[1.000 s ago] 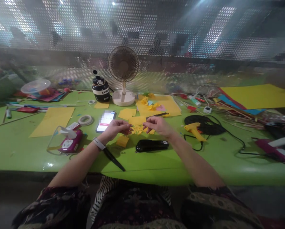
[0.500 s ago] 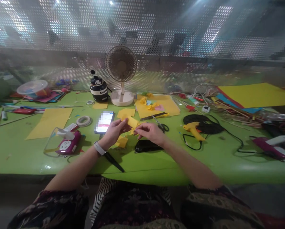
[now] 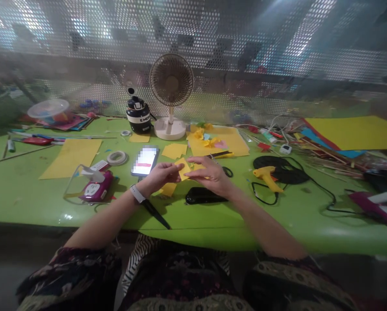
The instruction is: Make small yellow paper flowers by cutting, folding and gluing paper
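Note:
My left hand (image 3: 163, 176), with a pale band at the wrist, pinches a small piece of yellow paper (image 3: 184, 170) between thumb and finger. Fingers of my right hand (image 3: 214, 179) are closed at the paper's right side, with more yellow paper showing between them. Whether it is one folded piece or two, I cannot tell. Beneath the hands lies another yellow scrap (image 3: 168, 189). Cut yellow pieces (image 3: 174, 150) are stacked just beyond. A black elongated case (image 3: 201, 195) sits under my right hand, and the scissors (image 3: 227, 172) are partly hidden behind it.
A phone (image 3: 144, 162) lies left of the hands, near a tape roll (image 3: 117, 157) and a purple power socket (image 3: 96, 188). Behind stand a fan (image 3: 170, 129) and a black bottle (image 3: 138, 119). Yellow paper flowers (image 3: 212, 142) lie on a sheet. At right is a yellow glue gun (image 3: 267, 178).
My right hand has moved from fingertips at the paper's lower edge to gripping its right side. The paper now shows as a flatter square between the hands. The whole view has shifted slightly.

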`<action>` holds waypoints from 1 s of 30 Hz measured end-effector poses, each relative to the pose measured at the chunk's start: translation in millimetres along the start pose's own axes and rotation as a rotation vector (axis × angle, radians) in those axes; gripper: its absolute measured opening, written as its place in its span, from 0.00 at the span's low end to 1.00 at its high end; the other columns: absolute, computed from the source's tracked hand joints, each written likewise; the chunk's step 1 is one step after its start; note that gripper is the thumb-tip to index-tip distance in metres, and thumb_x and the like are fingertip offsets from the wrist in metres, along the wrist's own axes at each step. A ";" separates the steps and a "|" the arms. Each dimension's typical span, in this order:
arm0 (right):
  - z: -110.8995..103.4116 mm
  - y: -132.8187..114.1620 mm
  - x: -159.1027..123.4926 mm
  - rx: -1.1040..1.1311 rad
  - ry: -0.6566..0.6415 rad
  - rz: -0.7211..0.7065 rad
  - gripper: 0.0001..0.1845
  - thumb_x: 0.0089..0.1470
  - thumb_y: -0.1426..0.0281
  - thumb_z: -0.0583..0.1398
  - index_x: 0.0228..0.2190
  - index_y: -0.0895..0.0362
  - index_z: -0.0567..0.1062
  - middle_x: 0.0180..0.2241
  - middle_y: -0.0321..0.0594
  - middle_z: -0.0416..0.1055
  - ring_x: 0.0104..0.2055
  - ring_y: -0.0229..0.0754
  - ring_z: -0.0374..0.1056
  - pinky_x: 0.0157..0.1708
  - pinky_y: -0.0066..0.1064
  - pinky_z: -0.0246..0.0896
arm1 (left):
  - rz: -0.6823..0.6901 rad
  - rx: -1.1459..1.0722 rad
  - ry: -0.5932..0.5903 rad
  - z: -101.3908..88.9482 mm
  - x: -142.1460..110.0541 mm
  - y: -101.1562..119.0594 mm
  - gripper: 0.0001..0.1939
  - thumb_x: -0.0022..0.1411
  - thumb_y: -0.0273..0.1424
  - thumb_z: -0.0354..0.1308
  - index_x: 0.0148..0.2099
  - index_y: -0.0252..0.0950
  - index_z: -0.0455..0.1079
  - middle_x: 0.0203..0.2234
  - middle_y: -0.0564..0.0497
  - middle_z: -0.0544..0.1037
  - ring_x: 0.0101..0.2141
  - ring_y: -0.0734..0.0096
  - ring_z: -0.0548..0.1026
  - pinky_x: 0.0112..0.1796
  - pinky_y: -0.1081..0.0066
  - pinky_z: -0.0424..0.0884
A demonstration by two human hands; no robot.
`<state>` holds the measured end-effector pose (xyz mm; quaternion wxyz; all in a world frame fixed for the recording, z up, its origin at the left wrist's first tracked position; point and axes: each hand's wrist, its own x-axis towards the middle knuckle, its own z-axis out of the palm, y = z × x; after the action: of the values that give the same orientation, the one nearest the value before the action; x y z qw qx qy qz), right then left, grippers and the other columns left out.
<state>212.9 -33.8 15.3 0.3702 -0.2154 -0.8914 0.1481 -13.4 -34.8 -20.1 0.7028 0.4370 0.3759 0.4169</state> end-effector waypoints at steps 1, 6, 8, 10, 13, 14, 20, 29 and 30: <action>1.6 0.4 -0.2 -0.022 0.010 -0.022 0.10 0.60 0.70 0.62 0.41 0.46 0.82 0.54 0.40 0.72 0.56 0.45 0.67 0.57 0.45 0.65 | 0.010 0.004 -0.004 -0.3 0.3 -0.7 0.17 0.54 0.39 0.70 0.27 0.31 0.71 0.21 0.53 0.75 0.22 0.81 0.73 0.30 0.76 0.73; 5.1 2.3 -0.1 -0.085 0.033 -0.085 0.12 0.61 0.71 0.60 0.44 0.47 0.80 0.54 0.42 0.71 0.57 0.46 0.66 0.56 0.46 0.66 | 0.049 0.068 -0.012 -1.8 0.2 -2.1 0.15 0.51 0.38 0.72 0.28 0.32 0.73 0.21 0.55 0.75 0.22 0.81 0.72 0.29 0.76 0.72; 6.0 2.7 -0.2 -0.088 0.027 -0.075 0.11 0.61 0.71 0.60 0.42 0.48 0.81 0.54 0.42 0.72 0.57 0.46 0.66 0.56 0.46 0.65 | 0.057 0.096 -0.009 -0.6 -0.7 -1.6 0.15 0.51 0.38 0.72 0.29 0.32 0.74 0.22 0.54 0.76 0.23 0.80 0.73 0.30 0.76 0.72; 7.3 2.4 -0.3 -0.077 0.014 -0.026 0.09 0.61 0.70 0.60 0.40 0.47 0.81 0.53 0.41 0.72 0.57 0.47 0.67 0.56 0.46 0.65 | 0.091 0.134 0.002 2.8 -2.1 -0.6 0.14 0.51 0.38 0.72 0.29 0.33 0.75 0.23 0.53 0.78 0.24 0.79 0.74 0.32 0.74 0.73; 9.7 0.0 0.1 -0.028 0.030 0.083 0.07 0.61 0.66 0.61 0.37 0.47 0.81 0.52 0.41 0.73 0.55 0.47 0.68 0.56 0.46 0.65 | 0.155 0.167 0.033 10.7 -5.1 1.0 0.14 0.50 0.38 0.72 0.30 0.32 0.77 0.24 0.51 0.79 0.26 0.75 0.76 0.35 0.70 0.76; 10.4 -1.2 0.4 -0.004 0.048 0.118 0.07 0.61 0.65 0.61 0.36 0.48 0.81 0.52 0.42 0.73 0.54 0.47 0.68 0.55 0.46 0.65 | 0.174 0.169 0.043 13.4 -6.2 1.3 0.14 0.49 0.38 0.72 0.30 0.32 0.77 0.25 0.50 0.80 0.27 0.73 0.77 0.36 0.69 0.76; 14.4 -7.2 3.3 0.173 0.157 0.328 0.14 0.57 0.56 0.63 0.29 0.53 0.77 0.47 0.45 0.75 0.49 0.47 0.72 0.52 0.43 0.67 | 0.249 0.185 0.048 20.6 -10.5 0.6 0.17 0.50 0.39 0.72 0.38 0.33 0.80 0.32 0.45 0.83 0.33 0.67 0.81 0.42 0.65 0.77; 17.3 -4.1 4.5 0.361 0.156 0.576 0.19 0.51 0.52 0.66 0.30 0.56 0.76 0.30 0.40 0.78 0.32 0.42 0.74 0.36 0.35 0.70 | 0.224 0.123 -0.069 19.2 -13.2 0.7 0.19 0.55 0.41 0.68 0.43 0.32 0.80 0.38 0.41 0.83 0.41 0.57 0.81 0.47 0.60 0.77; 17.2 -4.6 4.4 0.349 0.162 0.580 0.19 0.51 0.53 0.66 0.29 0.56 0.75 0.29 0.39 0.78 0.32 0.42 0.73 0.35 0.34 0.70 | 0.233 0.143 -0.071 19.7 -13.7 0.6 0.19 0.54 0.41 0.68 0.43 0.32 0.80 0.39 0.41 0.83 0.41 0.58 0.81 0.47 0.60 0.76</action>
<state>196.4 -37.4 8.1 0.4132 -0.4044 -0.7221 0.3798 -1.1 -53.1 -10.7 0.6297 0.5411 0.3263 0.4519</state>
